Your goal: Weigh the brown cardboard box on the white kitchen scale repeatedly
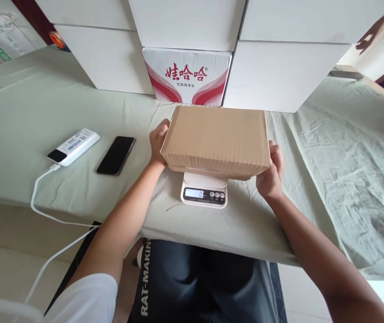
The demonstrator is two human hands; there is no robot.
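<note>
A brown cardboard box [217, 137] is held between my two hands, directly over a small white digital scale [205, 181]. My left hand [160, 140] grips the box's left end with curled fingers. At the opposite end, my right hand [272, 172] closes round the lower right corner. The scale's display reads 0, and its front panel with several buttons faces me. Most of the weighing plate is hidden under the box, so I cannot tell whether the two touch.
Left of the scale lie a black phone [116, 155] and a white power bank [74, 146] with a white cable [35, 193]. White boxes [279, 72] and a red-printed carton [188, 76] stand behind. Other people's hands show at the far right [376, 31] and left edge.
</note>
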